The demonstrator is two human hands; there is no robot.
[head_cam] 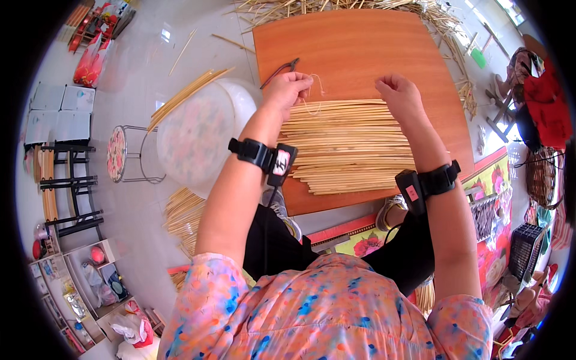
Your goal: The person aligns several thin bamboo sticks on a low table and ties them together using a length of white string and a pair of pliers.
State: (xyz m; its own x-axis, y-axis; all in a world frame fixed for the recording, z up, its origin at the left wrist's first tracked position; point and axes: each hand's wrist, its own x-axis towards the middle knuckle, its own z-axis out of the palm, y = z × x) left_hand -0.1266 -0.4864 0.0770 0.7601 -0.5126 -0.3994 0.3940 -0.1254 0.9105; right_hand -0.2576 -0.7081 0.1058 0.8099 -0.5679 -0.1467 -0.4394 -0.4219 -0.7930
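A row of straw-coloured stalks (pixel 351 144) lies side by side on the orange wooden board (pixel 360 54). Above the row's upper left corner, my left hand (pixel 290 90) pinches a thin pale string (pixel 320 85), which curls in loops beside the fingers. My right hand (pixel 398 92) is held over the row's upper right edge with its fingers curled together; whether it holds anything cannot be told. Pliers (pixel 285 69) with dark handles lie on the board just beyond my left hand. Both wrists wear black strapped devices.
Left of the board stands a round, plastic-covered stool or table (pixel 193 130) with a stalk bundle (pixel 184 103) across its far edge. A flowered stool (pixel 117 153) lies beyond it. Loose stalks (pixel 315 5) litter the floor past the board. At right is a dark plastic crate (pixel 525 252).
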